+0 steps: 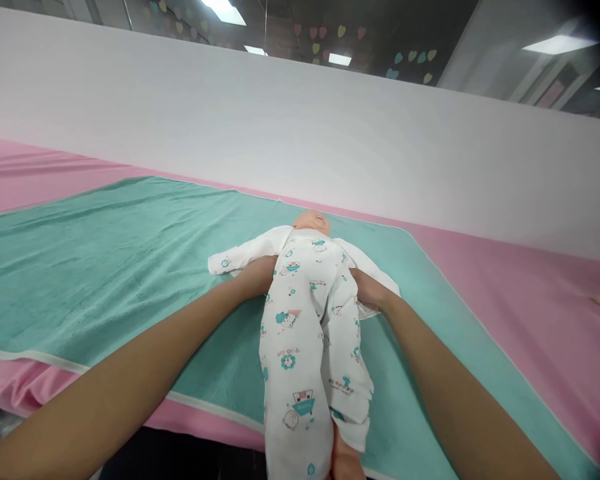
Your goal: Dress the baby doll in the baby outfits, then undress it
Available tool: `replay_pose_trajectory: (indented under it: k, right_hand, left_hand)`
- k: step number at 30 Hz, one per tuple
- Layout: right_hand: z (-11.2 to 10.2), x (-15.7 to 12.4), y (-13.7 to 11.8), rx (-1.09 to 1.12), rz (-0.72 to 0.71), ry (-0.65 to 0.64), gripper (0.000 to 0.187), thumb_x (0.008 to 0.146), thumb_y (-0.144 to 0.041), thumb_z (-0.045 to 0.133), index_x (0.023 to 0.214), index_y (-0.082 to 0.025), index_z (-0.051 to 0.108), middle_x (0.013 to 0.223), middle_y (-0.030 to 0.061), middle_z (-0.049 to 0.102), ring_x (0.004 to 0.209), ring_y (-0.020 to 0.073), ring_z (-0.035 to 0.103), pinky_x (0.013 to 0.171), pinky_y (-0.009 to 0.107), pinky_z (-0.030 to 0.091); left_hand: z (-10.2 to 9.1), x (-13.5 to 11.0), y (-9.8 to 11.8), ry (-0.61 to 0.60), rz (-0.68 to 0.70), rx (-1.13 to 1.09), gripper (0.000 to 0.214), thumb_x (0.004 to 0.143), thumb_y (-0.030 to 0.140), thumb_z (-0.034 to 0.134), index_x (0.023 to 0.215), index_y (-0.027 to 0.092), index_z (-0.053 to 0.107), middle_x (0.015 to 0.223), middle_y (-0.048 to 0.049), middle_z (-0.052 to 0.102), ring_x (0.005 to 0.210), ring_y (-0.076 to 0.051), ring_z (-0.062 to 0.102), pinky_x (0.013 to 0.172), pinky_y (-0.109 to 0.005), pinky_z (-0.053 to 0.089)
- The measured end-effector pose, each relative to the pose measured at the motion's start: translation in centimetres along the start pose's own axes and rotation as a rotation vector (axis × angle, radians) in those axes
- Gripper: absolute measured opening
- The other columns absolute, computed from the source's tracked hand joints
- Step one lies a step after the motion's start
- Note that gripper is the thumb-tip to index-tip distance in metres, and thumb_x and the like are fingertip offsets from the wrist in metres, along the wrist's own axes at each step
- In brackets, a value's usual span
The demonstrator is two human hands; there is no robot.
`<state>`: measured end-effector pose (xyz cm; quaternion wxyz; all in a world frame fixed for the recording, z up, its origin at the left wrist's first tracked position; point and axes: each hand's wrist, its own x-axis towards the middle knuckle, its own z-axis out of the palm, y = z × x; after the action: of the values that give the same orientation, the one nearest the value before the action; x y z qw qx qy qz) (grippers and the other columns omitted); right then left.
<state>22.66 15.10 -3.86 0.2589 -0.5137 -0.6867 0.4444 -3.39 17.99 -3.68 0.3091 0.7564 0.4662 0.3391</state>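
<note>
A baby doll [312, 221] lies on its back, head away from me, in a white top [265, 243] and white printed trousers [300, 333]. Its sleeves spread out to both sides, and a bare foot [347, 460] shows below the shorter-looking right trouser leg. My left hand [260, 275] is against the left side of the doll's waist, its fingers hidden behind the cloth. On the opposite side my right hand [369, 291] reaches in at the waist, partly under the top's hem, and its fingers are hidden too. Whether either hand grips the cloth or the body cannot be seen.
Under the doll is a green blanket [130, 267] with a pale edge, wrinkled at the left. Pink cloth [530, 293] covers the surface beneath it. A white wall panel [280, 127] with dark glass [370, 33] above stands along the far side.
</note>
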Motion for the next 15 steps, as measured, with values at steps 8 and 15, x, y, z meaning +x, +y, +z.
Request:
replay_pose_trajectory:
  k: [8,15]
  right_hand:
    - [-0.7,0.1,0.7,-0.103,0.061,0.065,0.017,0.058,-0.014,0.042,0.064,-0.018,0.057,0.044,-0.0010,0.054,0.039,0.0128,0.046,0.041,0.024,0.033]
    - [0.7,1.2,1.4,0.081,0.054,0.300,0.021,0.067,-0.027,0.051,0.079,-0.017,0.065,0.055,0.0029,0.061,0.051,0.0170,0.053,0.047,0.027,0.041]
  left_hand:
    - [-0.6,0.3,-1.2,-0.101,0.076,0.415,0.011,0.072,0.025,0.056,0.073,0.017,0.064,0.082,-0.0096,0.065,0.080,-0.027,0.057,0.077,-0.036,0.041]
    - [0.0,0.2,-1.3,0.033,-0.005,0.348,0.016,0.075,0.027,0.052,0.085,0.020,0.063,0.081,-0.0062,0.065,0.075,-0.023,0.057,0.069,-0.032,0.041]
